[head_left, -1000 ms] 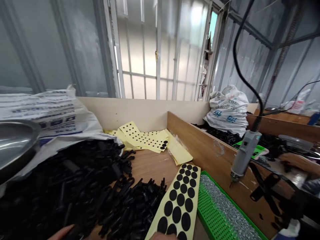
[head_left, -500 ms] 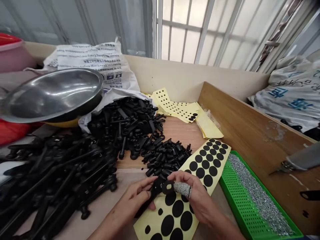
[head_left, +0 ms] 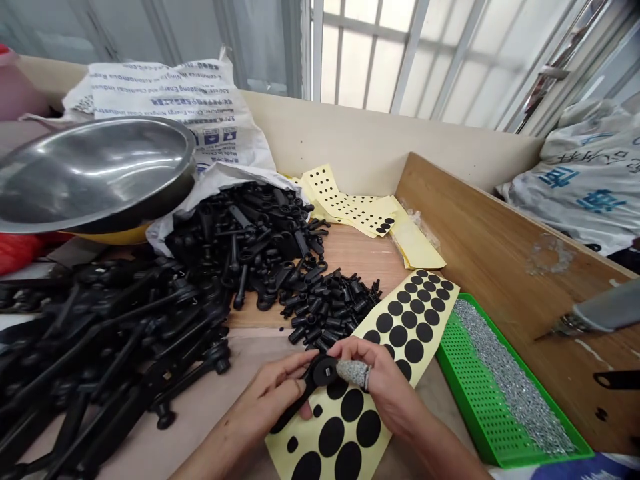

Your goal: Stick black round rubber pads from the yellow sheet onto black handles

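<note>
My left hand (head_left: 273,393) grips the long handle of a black moulded plastic part (head_left: 320,372) above a sheet of black round stickers. My right hand (head_left: 385,380) holds the part's round head between thumb and fingers. A grey textured sleeve (head_left: 353,373) covers one right fingertip. The sticker sheet (head_left: 400,327) has yellow backing and lies under both hands, with several dots hidden by them. To the left spreads a heap of long black parts (head_left: 115,340), and a pile of shorter ones (head_left: 325,310) sits just ahead of my hands.
A steel bowl (head_left: 95,173) rests on a white printed sack (head_left: 185,113) at back left. Used yellow backing sheets (head_left: 350,207) lie against the back panel. A green perforated tray of small silver screws (head_left: 500,383) and an electric screwdriver (head_left: 595,313) are at right, beside a wooden board (head_left: 515,267).
The view has swung left and down since a second ago, bringing my hands into full sight. Over the last half second, my hands have moved closer together, and the part's round head has shifted left.
</note>
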`<state>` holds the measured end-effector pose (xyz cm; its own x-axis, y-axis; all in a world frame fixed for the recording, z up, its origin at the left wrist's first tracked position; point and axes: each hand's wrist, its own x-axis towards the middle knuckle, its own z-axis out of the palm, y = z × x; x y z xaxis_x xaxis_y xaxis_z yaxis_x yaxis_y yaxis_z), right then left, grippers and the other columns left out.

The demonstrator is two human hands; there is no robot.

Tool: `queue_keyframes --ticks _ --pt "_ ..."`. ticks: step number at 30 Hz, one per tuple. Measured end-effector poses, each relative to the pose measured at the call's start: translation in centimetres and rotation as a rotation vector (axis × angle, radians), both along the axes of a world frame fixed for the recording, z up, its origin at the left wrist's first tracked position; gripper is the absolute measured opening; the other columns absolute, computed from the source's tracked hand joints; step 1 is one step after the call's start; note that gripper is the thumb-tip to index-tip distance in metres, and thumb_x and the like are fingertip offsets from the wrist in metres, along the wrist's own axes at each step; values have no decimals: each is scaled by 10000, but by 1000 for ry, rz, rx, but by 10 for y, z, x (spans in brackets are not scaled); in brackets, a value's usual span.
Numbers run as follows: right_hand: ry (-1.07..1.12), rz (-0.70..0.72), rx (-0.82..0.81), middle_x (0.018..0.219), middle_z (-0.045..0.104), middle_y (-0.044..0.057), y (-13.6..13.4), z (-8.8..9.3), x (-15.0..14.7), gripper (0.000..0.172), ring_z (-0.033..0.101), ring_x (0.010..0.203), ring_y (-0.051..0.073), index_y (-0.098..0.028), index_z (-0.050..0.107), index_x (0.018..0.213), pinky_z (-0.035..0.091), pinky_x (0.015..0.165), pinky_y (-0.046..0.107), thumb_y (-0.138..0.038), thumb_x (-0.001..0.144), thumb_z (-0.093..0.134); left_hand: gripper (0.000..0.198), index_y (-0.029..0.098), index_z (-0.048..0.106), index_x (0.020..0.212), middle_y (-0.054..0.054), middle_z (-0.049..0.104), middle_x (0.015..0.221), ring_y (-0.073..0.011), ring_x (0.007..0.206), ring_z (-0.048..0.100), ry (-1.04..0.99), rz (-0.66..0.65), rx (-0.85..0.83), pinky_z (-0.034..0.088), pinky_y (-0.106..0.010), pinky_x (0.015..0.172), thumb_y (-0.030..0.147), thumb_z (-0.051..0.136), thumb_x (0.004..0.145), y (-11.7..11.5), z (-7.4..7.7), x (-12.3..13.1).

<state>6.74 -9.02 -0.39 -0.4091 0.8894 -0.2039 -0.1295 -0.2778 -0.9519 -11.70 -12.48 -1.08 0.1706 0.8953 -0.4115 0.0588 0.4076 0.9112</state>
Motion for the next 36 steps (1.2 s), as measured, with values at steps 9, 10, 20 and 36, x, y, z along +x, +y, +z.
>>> queue_keyframes --ticks 9,10,20,36 --pt "-50 -4 27 888 607 37 -1 -1 0 208 518 792 170 -172 527 596 374 697 269 -253 641 714 640 109 537 1261 -2 663 540 -192 617 560 86 -20 8 322 -232 512 400 554 692 -1 2 3" --pt "-51 -3 27 884 607 38 -1 -1 0 210 517 788 170 -173 526 593 374 695 270 -256 639 713 636 111 543 1257 0 659 539 -188 608 557 86 -17 12 323 -230 510 407 555 695 -1 2 3" --pt "-43 -4 11 873 603 31 -2 -1 -1 199 518 767 158 -172 535 599 385 674 253 -250 621 717 608 97 584 1217 26 583 478 -156 493 522 70 34 72 394 -240 517 402 564 691 -5 -8 8" --pt "-31 0 36 841 606 22 -4 -6 -2 197 533 766 154 -172 554 603 409 686 256 -261 649 724 484 116 592 1121 -11 621 686 -139 576 523 27 49 120 427 -235 558 392 615 724 -9 -2 11"
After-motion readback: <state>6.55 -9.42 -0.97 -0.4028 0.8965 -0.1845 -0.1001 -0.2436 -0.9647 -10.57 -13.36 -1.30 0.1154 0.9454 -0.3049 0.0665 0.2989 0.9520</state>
